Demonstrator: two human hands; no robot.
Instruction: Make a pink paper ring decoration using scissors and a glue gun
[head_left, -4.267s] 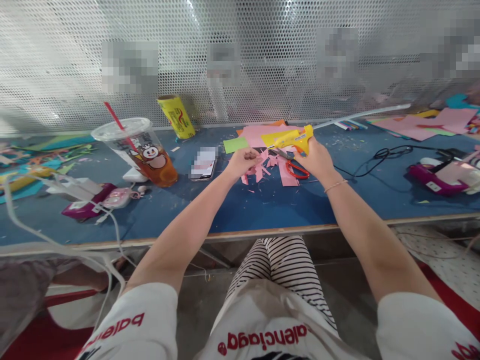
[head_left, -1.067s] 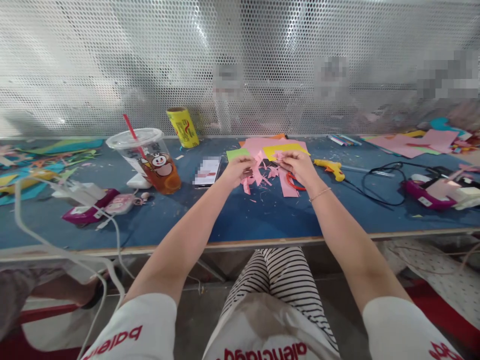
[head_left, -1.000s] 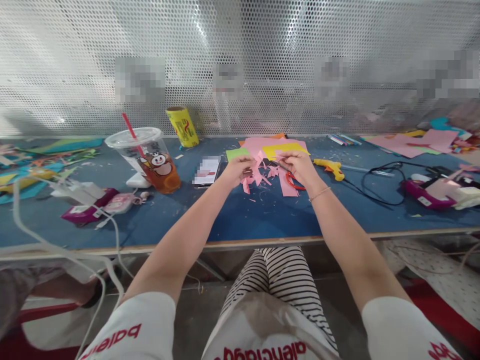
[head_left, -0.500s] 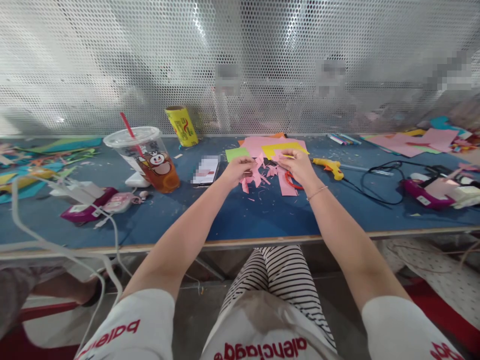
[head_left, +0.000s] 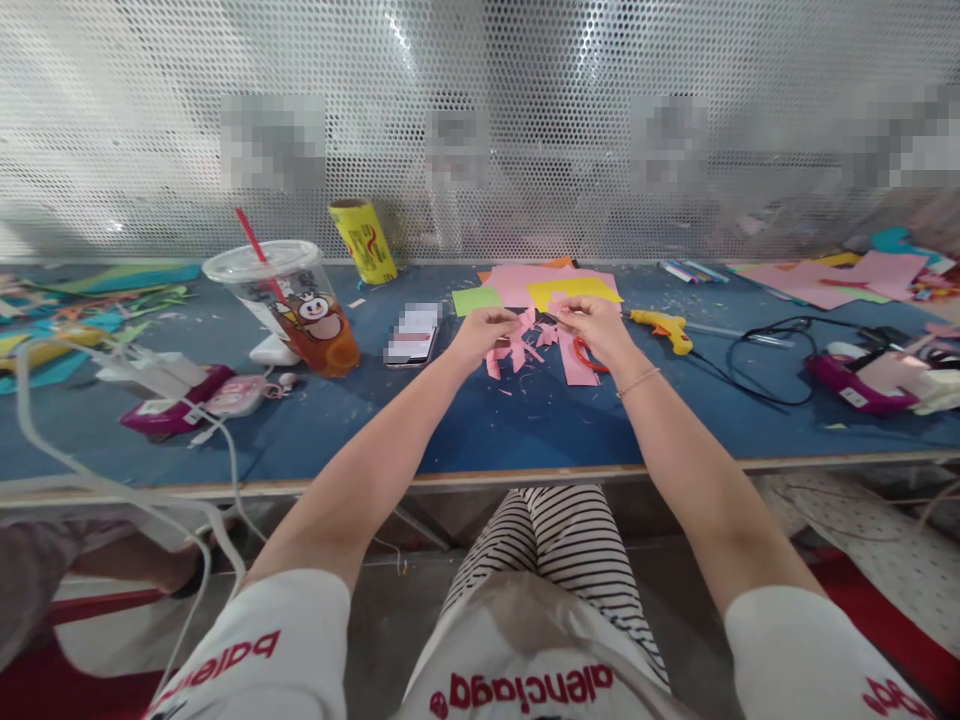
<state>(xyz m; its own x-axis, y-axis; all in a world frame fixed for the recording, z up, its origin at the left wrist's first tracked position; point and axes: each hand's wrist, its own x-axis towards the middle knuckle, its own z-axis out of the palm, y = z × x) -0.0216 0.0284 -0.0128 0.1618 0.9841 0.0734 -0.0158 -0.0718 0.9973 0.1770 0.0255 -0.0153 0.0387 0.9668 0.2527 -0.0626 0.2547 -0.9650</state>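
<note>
Blue table (head_left: 517, 435), hands (head_left: 484, 337) apart, each pinching pink paper (head_left: 528, 320), shirt (head_left: 502, 625) lettered "alenciaga"

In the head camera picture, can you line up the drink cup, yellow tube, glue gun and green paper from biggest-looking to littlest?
1. Drink cup
2. Yellow tube
3. Glue gun and green paper: these look too alike in size to rank.

I wore the one camera on my head, so it looked forward and down from above my striped trousers (head_left: 574, 535). It sat well back from my left hand (head_left: 480, 336) and right hand (head_left: 596, 328), small near the view's middle, and reached wide across the blue table (head_left: 532, 435) to the perforated panel (head_left: 517, 70) behind.
</note>
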